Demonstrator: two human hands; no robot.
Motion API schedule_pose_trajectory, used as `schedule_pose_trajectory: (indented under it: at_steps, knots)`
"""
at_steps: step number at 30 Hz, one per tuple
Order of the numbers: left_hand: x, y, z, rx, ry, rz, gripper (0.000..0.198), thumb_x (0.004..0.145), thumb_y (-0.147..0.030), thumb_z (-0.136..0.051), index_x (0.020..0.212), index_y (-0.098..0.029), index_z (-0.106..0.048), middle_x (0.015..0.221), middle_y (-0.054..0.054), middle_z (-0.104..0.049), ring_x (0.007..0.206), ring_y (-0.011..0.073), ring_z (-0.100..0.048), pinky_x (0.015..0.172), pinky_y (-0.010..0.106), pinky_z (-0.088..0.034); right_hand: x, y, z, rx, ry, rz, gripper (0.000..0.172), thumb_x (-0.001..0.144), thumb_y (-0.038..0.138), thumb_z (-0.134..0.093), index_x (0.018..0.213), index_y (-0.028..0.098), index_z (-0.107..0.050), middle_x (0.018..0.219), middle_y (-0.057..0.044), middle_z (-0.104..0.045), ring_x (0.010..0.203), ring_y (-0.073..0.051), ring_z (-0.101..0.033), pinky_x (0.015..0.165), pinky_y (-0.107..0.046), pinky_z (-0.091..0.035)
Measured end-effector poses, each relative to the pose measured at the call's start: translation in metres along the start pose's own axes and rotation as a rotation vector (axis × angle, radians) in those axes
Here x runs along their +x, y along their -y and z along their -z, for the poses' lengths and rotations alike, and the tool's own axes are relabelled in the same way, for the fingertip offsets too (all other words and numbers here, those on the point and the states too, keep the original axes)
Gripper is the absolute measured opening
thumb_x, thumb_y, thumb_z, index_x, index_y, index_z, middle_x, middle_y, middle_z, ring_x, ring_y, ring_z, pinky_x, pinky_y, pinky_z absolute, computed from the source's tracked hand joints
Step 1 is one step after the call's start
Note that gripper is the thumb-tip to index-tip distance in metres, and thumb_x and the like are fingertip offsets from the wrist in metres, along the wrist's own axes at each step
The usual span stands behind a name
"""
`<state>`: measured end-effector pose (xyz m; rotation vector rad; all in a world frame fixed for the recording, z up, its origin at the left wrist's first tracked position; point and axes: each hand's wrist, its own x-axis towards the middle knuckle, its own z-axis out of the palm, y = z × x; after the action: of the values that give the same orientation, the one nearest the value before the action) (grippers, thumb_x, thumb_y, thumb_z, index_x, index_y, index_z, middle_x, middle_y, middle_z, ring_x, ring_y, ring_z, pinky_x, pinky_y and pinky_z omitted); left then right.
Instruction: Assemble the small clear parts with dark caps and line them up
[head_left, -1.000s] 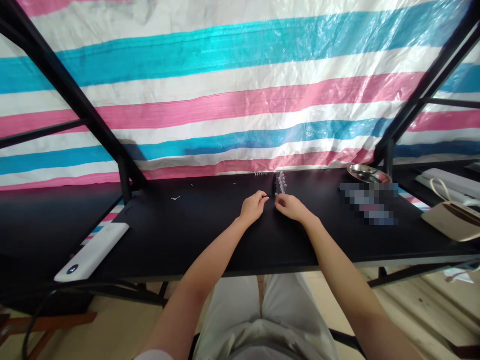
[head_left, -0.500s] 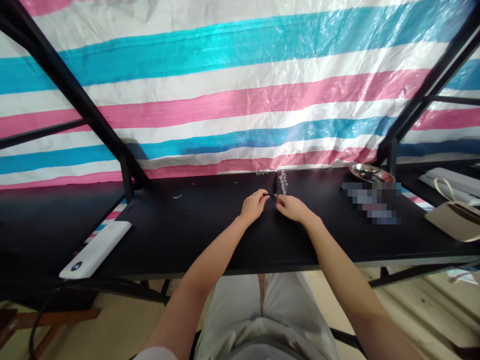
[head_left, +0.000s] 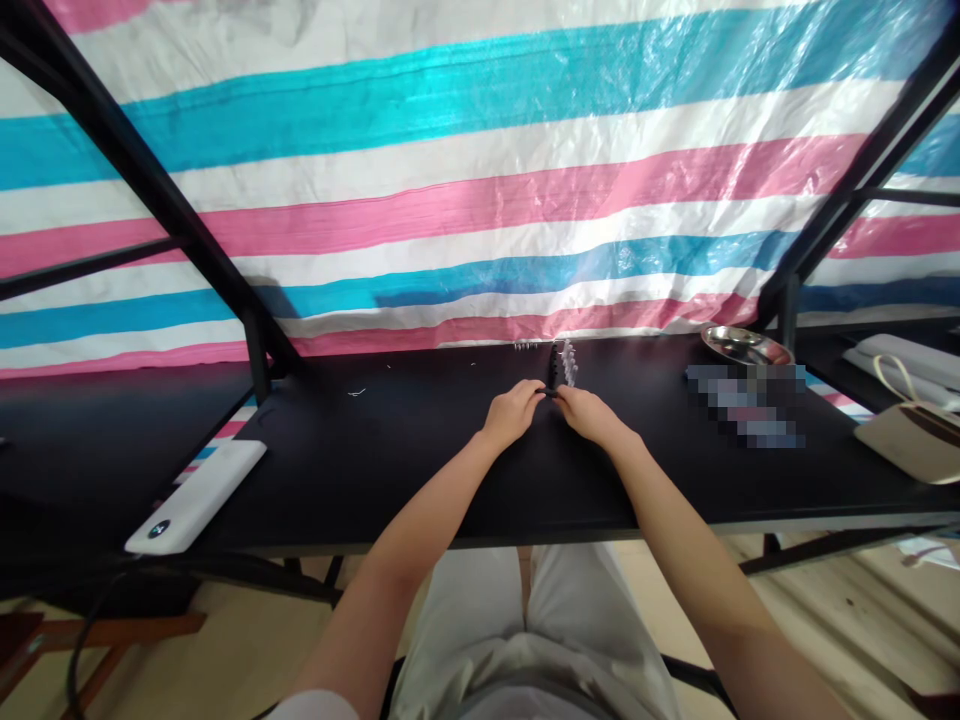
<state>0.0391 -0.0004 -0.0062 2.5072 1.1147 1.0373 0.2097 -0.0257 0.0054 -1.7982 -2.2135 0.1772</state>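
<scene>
Black part (head_left: 550,393) is bridging our left hand (head_left: 511,415) and right hand (head_left: 589,412) over the desk (head_left: 375,450); we are pinching it with both. With fingertips slipping, we could be knocking the pale row of pieces (head_left: 570,363) just beyond.

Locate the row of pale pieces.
In the head view, the row of pale pieces lies right of centre, just right of the row of black pieces and beyond the right hand.
</scene>
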Motion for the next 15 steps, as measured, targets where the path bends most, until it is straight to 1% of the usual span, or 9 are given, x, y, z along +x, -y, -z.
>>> schedule_pose_trajectory:
  at_steps: [2,4,7,9,11,15]
  knots:
    - [0.000,0.000,-0.001,0.007,0.011,-0.026,0.028,0.091,-0.031,-0.036,0.110,-0.021,-0.054,0.107,0.003,-0.061,0.098,0.0127,-0.058,0.085,0.023,-0.045,0.001,0.000,-0.002,0.050,-0.035,0.018,0.017,0.089,0.023,-0.039,0.095,0.017,-0.054,0.087,-0.008,-0.064,0.072,-0.017,-0.060,0.062,-0.023,-0.035]
    - [-0.001,0.000,-0.003,0.015,0.018,-0.038,0.028,0.092,-0.031,-0.035,0.111,-0.021,-0.053,0.109,0.004,-0.061,0.099,0.0131,-0.058,0.085,0.024,-0.045,0.002,-0.001,-0.004,0.122,-0.053,0.040,0.017,0.086,0.023,-0.044,0.099,0.017,-0.053,0.083,-0.006,-0.064,0.070,-0.015,-0.059,0.061,-0.022,-0.036]
    - [-0.001,0.000,-0.004,0.031,0.026,-0.034,0.028,0.091,-0.030,-0.035,0.112,-0.020,-0.051,0.109,0.004,-0.061,0.097,0.0130,-0.059,0.082,0.023,-0.046,0.004,-0.003,-0.008,0.223,-0.028,0.053,0.021,0.082,0.024,-0.049,0.101,0.017,-0.053,0.069,-0.001,-0.061,0.063,-0.014,-0.056,0.059,-0.022,-0.037]
    - [-0.001,-0.001,-0.003,0.041,0.036,-0.027,0.028,0.091,-0.029,-0.036,0.113,-0.020,-0.051,0.107,0.004,-0.062,0.095,0.0129,-0.060,0.080,0.023,-0.046,0.005,-0.004,-0.010,0.279,-0.018,0.045,0.024,0.080,0.023,-0.050,0.103,0.017,-0.053,0.067,0.000,-0.060,0.061,-0.013,-0.056,0.059,-0.022,-0.039]
    - [-0.002,-0.003,-0.002,0.042,0.045,-0.026,0.027,0.091,-0.029,-0.036,0.112,-0.021,-0.051,0.104,0.004,-0.062,0.093,0.0130,-0.060,0.078,0.023,-0.046,0.006,-0.005,-0.012,0.329,-0.033,0.039,0.025,0.078,0.021,-0.051,0.103,0.017,-0.053,0.074,-0.001,-0.062,0.063,-0.013,-0.057,0.062,-0.023,-0.042]
    - [-0.003,-0.005,-0.001,0.021,0.036,-0.057,0.027,0.090,-0.029,-0.036,0.110,-0.020,-0.052,0.098,0.004,-0.063,0.084,0.0124,-0.061,0.075,0.023,-0.046,0.006,-0.005,-0.014,0.422,-0.076,0.046,0.027,0.076,0.016,-0.053,0.103,0.019,-0.053,0.093,-0.004,-0.064,0.075,-0.012,-0.061,0.071,-0.024,-0.046]
